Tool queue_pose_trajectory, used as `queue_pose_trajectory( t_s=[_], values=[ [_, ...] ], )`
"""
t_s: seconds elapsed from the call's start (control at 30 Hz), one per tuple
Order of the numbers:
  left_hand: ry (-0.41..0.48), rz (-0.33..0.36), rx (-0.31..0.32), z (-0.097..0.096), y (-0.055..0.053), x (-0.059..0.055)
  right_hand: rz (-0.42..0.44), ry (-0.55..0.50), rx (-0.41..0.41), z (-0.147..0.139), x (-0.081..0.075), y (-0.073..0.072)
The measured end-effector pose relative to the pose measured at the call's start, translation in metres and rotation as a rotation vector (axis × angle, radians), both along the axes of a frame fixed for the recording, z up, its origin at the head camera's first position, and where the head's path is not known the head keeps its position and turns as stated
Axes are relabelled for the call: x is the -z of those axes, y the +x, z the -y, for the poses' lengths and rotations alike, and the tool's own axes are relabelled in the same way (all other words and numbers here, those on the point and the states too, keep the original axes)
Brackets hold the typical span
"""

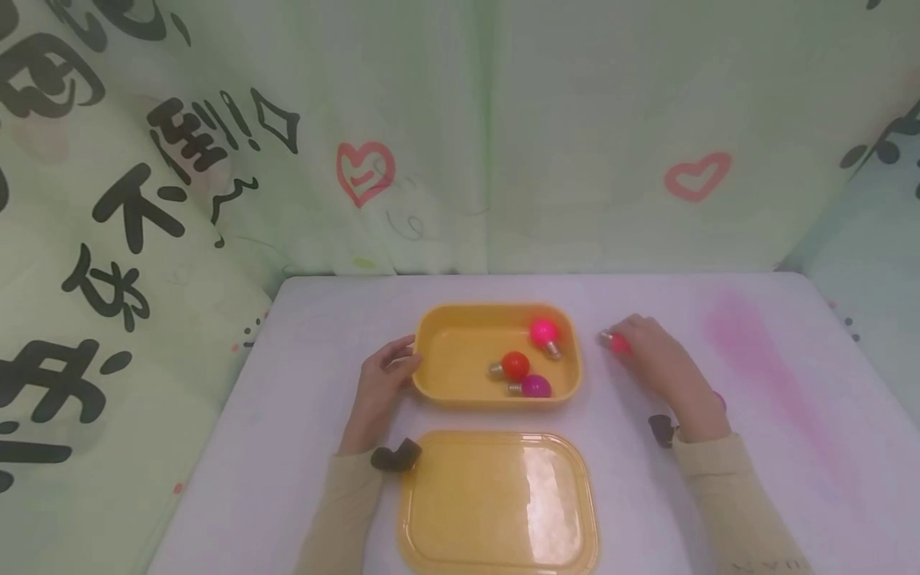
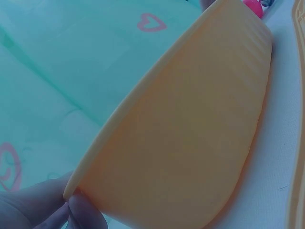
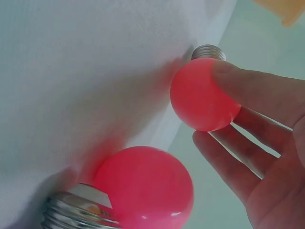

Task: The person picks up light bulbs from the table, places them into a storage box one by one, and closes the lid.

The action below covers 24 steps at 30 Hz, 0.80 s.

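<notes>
Glossy yellow rectangular lid [image 1: 496, 503] at 6 o'clock, left hand [image 1: 382, 383] pinching oblong yellow box [image 1: 496, 402], right hand [image 1: 657, 359] gripping round red bulb [image 3: 200, 95].

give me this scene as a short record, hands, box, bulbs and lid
left grip: pinches rim of yellow box
right grip: holds reddish bulb, right of box
in box: pink bulb, red bulb, purple bulb
lid: off, on table, near side of box
loose bulb: on table, by right wrist
</notes>
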<state>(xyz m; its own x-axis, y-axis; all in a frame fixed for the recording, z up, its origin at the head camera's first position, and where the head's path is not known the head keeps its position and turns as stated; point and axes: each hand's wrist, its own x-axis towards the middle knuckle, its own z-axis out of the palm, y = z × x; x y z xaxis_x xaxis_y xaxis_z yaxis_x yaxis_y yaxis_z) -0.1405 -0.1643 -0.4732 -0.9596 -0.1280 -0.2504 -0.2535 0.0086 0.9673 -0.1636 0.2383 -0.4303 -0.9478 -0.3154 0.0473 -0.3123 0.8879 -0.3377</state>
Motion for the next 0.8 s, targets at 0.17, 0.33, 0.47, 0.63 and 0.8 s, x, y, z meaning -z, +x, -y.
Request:
queue_pose_trajectory(
  t_s=[0.17, 0.33, 0.47, 0.63, 0.8],
  values=[
    [-0.009, -0.004, 0.002, 0.000, 0.001, -0.001, 0.034, -0.042, 0.017, 0.000, -0.004, 0.001],
    [-0.014, -0.004, 0.003, 0.000, 0.001, -0.001, -0.022, -0.074, -0.015, 0.004, -0.011, 0.003],
    [-0.009, -0.008, 0.007, 0.000, 0.001, -0.001, -0.098, -0.089, -0.052, 0.009, -0.019, 0.007],
    [-0.001, 0.018, 0.013, 0.001, 0.000, -0.002, -0.105, -0.064, -0.043, 0.018, -0.027, 0.008],
    [0.006, 0.000, 0.013, 0.000, 0.003, -0.004, -0.090, -0.068, -0.011, 0.030, -0.037, 0.011]
  ],
)
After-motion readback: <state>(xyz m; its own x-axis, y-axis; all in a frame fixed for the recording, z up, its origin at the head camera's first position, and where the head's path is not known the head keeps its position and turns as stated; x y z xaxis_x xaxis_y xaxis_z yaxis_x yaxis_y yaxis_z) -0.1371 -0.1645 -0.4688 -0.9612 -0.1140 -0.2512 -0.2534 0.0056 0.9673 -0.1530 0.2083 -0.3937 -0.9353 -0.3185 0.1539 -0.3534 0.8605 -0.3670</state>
